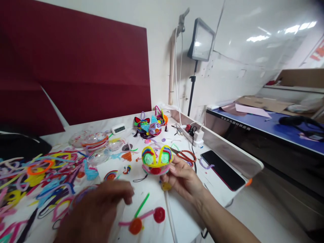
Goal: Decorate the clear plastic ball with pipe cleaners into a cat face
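Observation:
My right hand (186,179) grips a small animal face made of pipe cleaners (157,160) by its right edge, between thumb and fingers. The face has yellow loops, mint-green round eyes and a red mouth, and is held a little above the white table. My left hand (96,209), blurred, hovers at the lower left with a bent finger apart from the rest; nothing shows in it. Below the face lie an orange coiled disc (135,225), a red coiled disc (159,215), a pink pipe cleaner (146,214) and a green one (142,205).
Many loose pipe cleaners (50,172) cover the left side, with clear plastic shells (95,140) behind. Finished ornaments (148,126) and a white timer (118,129) stand at the back. Orange-handled scissors (187,156), a phone (222,169) and a power strip (189,135) lie on the right.

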Tool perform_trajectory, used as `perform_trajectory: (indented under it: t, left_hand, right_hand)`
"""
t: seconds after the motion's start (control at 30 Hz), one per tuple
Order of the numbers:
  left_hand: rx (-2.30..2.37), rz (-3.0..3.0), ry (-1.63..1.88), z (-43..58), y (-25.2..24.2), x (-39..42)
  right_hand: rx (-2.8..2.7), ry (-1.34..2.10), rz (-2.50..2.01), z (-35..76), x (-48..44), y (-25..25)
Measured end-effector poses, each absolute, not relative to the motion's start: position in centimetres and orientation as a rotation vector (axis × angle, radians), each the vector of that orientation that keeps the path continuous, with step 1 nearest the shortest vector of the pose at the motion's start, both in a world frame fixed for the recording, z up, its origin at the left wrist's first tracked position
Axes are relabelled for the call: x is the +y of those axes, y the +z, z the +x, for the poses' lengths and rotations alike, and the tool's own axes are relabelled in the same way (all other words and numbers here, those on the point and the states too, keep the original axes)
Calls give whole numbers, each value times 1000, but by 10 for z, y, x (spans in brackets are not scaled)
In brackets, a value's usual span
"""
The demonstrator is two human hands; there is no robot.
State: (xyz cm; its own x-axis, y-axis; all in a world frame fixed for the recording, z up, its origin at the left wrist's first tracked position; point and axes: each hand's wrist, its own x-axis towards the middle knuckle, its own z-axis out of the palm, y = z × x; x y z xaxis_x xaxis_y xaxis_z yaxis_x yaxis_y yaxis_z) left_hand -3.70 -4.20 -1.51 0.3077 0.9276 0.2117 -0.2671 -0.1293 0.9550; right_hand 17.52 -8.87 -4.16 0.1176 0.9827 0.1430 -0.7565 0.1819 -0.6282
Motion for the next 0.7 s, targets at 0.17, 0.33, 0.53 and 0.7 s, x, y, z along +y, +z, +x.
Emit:
perform_trajectory:
  t: [0.17, 0.33, 0.53, 0.7]
  left_hand:
    - [730, 1104, 956, -11, -12, -31]
    - [613, 945, 890, -3, -18, -31]
    - [539, 897, 864, -7, -25, -27]
    - [474, 899, 878, -10, -34, -16]
  right_hand:
    - [-569, 1431, -400, 171, -74, -42]
    - [-556, 1498, -401, 166, -69, -52]
    - [-566, 1496, -440, 163, -67, -61]
    - [-654, 1424, -620, 165, -66, -57]
